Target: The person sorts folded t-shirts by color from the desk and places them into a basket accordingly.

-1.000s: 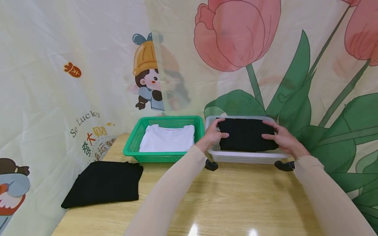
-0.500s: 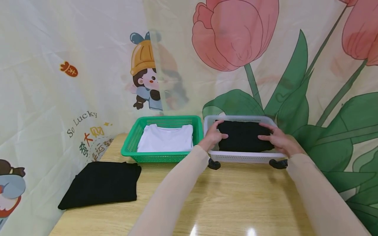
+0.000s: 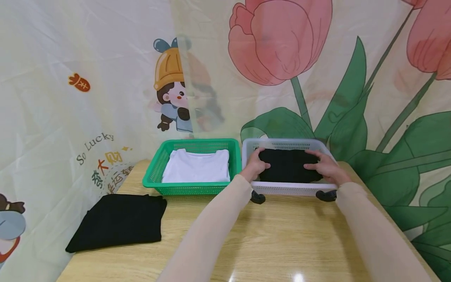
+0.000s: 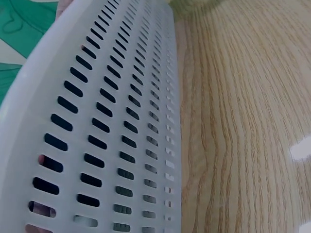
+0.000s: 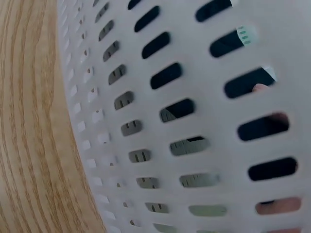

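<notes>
A folded black garment lies level inside the white perforated basket at the right. My left hand grips its left end, thumb on top and fingers toward the back. At the opposite end, my right hand holds it in the same way. Both hands reach down inside the basket's rim. The left wrist view is filled by the basket's front wall, with dark cloth showing through the slots. Through the slots of the basket wall in the right wrist view, dark cloth and bits of fingers show.
Just left of the white basket stands a green basket with a folded white shirt in it. Another folded black garment lies on the wooden table at the left. A printed curtain hangs right behind the baskets.
Both hands have lowered the black garment a little deeper into the white basket and toward its front. The right hand has come slightly inward, and more of the basket's back wall shows.
</notes>
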`<act>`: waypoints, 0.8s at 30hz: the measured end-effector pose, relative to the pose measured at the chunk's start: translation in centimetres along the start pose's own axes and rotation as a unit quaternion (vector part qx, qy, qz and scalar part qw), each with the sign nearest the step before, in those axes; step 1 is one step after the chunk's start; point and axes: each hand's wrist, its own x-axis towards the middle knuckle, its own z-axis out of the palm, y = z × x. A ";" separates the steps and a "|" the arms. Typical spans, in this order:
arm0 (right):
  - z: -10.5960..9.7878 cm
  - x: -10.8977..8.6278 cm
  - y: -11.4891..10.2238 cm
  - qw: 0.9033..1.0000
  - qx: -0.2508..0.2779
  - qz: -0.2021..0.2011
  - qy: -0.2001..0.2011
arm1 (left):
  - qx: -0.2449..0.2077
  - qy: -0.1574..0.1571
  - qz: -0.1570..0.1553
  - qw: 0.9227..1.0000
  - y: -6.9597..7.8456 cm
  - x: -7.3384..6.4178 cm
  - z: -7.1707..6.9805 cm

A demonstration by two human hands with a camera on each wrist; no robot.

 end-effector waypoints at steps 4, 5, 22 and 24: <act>0.4 0.1 -0.1 1.000 -0.013 -0.005 -0.014 | 0.015 -0.003 -0.027 1.000 -0.4 0.4 0.2; 0.5 0.1 -0.1 1.000 -0.018 -0.003 -0.020 | 0.019 -0.008 -0.032 0.999 -0.3 0.3 0.2; -1.3 -3.8 -5.3 0.990 -0.125 -0.016 -0.061 | 0.029 -0.123 0.047 0.991 3.0 -3.4 -5.1; -1.5 -4.7 -6.4 0.990 -0.131 -0.023 -0.053 | 0.008 -0.137 0.065 0.988 3.6 -4.3 -6.5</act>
